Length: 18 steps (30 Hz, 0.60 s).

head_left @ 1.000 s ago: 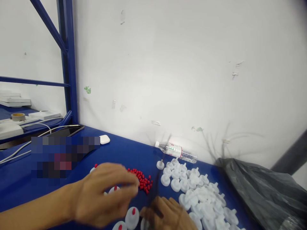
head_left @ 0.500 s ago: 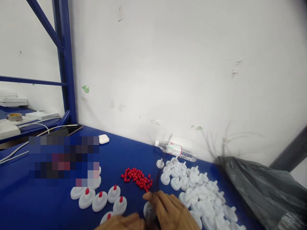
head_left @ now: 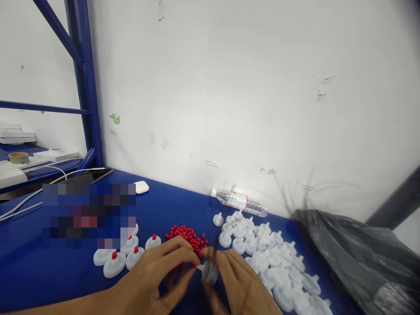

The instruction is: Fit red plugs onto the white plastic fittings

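My right hand (head_left: 241, 284) holds a white round disc part (head_left: 209, 272) just above the blue table (head_left: 33, 267), fingers curled round it. My left hand (head_left: 160, 280) meets it from the left, thumb and forefinger pinched at the disc's stem on something small that I cannot make out. A heap of small red caps (head_left: 188, 236) lies just behind my fingers. Several white discs with red caps (head_left: 114, 264) sit to the left. A big pile of plain white discs (head_left: 272, 262) spreads to the right.
A clear water bottle (head_left: 239, 202) lies against the white wall. A black plastic bag (head_left: 357, 258) fills the right side. A white earbud case (head_left: 141, 187), a dark tablet with white cables (head_left: 83, 176) and a blue rack post (head_left: 85, 83) stand at the left.
My left hand drew back from the red caps and came in again beside my right hand. The right hand lifted a white disc, and both hands now meet at it.
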Available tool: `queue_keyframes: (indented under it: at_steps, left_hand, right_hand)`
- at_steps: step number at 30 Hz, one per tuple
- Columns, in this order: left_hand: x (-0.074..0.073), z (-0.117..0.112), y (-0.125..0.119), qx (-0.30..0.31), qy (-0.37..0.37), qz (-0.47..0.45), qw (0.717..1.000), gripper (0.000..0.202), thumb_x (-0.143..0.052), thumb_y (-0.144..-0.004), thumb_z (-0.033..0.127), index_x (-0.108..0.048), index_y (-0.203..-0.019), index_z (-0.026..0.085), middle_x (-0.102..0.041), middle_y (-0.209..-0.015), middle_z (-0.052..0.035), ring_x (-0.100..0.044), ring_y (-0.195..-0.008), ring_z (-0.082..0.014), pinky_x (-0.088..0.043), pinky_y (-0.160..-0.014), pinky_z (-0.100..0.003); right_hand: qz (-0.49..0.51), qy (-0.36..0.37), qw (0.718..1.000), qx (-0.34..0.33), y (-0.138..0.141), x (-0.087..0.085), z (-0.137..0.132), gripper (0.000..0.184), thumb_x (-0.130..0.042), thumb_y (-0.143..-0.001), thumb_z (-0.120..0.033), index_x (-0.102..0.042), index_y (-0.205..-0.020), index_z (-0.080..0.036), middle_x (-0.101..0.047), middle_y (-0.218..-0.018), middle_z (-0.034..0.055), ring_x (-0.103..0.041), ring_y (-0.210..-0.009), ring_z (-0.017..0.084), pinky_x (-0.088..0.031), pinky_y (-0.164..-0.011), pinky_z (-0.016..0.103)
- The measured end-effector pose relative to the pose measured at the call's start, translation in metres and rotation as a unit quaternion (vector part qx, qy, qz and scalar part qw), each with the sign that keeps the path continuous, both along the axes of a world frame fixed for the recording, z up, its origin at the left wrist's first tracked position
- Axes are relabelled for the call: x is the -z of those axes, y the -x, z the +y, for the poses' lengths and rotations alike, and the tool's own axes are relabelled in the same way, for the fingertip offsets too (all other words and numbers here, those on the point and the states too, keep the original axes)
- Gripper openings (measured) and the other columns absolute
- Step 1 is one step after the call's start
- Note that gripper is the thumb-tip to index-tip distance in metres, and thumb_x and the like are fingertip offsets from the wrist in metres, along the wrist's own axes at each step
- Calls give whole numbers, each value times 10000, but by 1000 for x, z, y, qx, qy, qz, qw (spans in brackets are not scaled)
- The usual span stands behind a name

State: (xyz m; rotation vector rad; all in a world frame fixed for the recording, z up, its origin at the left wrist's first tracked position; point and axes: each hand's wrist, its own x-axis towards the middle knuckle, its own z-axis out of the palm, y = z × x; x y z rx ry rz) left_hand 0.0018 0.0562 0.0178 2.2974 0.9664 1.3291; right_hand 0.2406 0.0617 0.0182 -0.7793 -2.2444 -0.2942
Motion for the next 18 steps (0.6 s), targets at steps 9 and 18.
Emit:
queue_keyframes:
  at_steps: [9, 18]
  left_hand:
    - [-11, -4, -3, -3, 44, -52, 998, 77, -737, -1017, 496, -811, -1035, 501, -877, -902, 50, -815, -739, -261, -691, -670, -406]
    - [-23, -5, 4, 134, 225, -151, 953, 188, -871, -958, 522, -825, -1133, 470, -817, -1084, 5, -784, -933, -248, -674, -825, -369]
  right_hand:
    - [32, -49, 998, -8, 3, -10, -5, 419, -640, -979, -165, -606, -1387, -251, -870, -1082, 0, -863, -900, 218, -743, -829, 294]
    - [87, -88, 991, -47, 2, -28, -13, 288, -679, -1070, -196, -642, -1345, -271, -902, -1105, -13, -871, -955, 180, -717, -928, 274]
